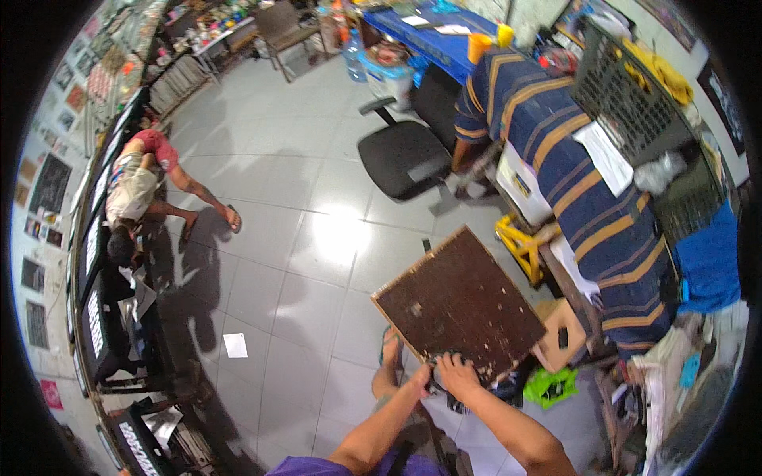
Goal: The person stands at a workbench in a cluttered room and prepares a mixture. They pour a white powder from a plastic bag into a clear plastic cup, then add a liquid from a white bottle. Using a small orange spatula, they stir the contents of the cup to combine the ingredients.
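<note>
A square dark-brown board [459,297] with worn edges and scuffed patches lies tilted in front of me. My left hand [421,380] is closed at its near left corner; what the fingers hold there is hidden. My right hand [456,370] is just beside it, fingers curled over the near edge of the board. My left foot [388,347], in a sandal, shows by the board's left side. A bright green plastic bag [549,387] and a tan cardboard piece [556,333] lie to the board's right.
A person [131,190] bends over black racks [99,333] at left. An office chair [401,159] stands by the blue table [417,36]. Striped navy fabric [603,238], a person's arm [468,147] at its far end, fills the right, near a yellow metal frame [520,246]. Paper [236,345] lies on the floor.
</note>
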A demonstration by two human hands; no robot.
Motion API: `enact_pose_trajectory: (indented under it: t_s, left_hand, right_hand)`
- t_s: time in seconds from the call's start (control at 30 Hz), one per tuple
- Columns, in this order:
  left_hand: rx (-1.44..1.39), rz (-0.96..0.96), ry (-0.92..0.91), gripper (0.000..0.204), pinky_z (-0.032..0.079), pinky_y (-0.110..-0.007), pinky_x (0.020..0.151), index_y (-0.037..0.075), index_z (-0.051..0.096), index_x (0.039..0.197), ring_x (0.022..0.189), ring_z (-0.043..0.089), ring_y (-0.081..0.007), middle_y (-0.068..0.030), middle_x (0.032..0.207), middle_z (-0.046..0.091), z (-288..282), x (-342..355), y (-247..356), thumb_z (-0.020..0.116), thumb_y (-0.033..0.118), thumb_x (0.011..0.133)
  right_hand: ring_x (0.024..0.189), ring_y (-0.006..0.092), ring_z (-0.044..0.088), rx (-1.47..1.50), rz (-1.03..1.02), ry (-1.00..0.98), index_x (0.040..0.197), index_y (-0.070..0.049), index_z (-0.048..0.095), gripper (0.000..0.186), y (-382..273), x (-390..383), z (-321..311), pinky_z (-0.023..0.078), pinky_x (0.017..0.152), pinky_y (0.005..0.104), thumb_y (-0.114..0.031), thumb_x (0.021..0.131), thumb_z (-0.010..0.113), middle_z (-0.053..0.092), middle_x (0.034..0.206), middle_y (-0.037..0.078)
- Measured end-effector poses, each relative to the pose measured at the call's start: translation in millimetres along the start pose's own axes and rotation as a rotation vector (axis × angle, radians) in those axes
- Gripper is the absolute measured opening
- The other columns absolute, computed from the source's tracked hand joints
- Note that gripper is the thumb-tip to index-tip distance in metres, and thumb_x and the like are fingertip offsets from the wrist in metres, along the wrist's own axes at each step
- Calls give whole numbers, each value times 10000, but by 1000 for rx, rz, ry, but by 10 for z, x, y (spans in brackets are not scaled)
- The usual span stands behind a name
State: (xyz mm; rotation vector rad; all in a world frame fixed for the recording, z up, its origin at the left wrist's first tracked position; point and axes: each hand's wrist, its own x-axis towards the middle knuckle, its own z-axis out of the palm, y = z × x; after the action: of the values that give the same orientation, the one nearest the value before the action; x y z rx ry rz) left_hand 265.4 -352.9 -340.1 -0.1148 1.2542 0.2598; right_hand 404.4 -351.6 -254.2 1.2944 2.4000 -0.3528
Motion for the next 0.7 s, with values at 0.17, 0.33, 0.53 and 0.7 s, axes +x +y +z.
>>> enact_pose_trajectory:
  t_s: [0.17,0.33,0.53,0.7]
  left_hand:
    - [-196,57,-99,348,587,-499,816,75,670,1176,1009,682,-291,-98,1124,710,-87,948,-321,555,331,971]
    - [-280,301,113,321,578,-396,836,36,677,1215,973,698,-248,-118,1106,717,369,760,-316,608,207,952]
    - [-72,566,226,644,461,-302,1027,15,581,1405,1175,639,-216,-130,1272,702,678,472,-251,728,346,873]
    - [455,773,408,970,413,-400,1115,-22,401,1514,1297,563,-371,-254,1395,585,890,-93,-424,742,579,833]
  right_hand:
    - [1396,440,417,223,-129,-104,1479,-77,424,712,483,37,-231,538,982,523,-100,821,696,353,1557,248]
    - [1362,449,439,276,-23,-73,1443,-117,406,857,692,-159,-461,521,1022,500,-122,710,849,364,1500,243]
    - [1291,428,505,237,265,-167,1491,-33,333,1046,872,8,-399,555,978,472,-209,641,917,428,1422,229]
    - [1296,455,504,412,293,-235,1546,-75,256,1112,1056,81,-236,498,1036,489,-197,659,917,387,1443,248]
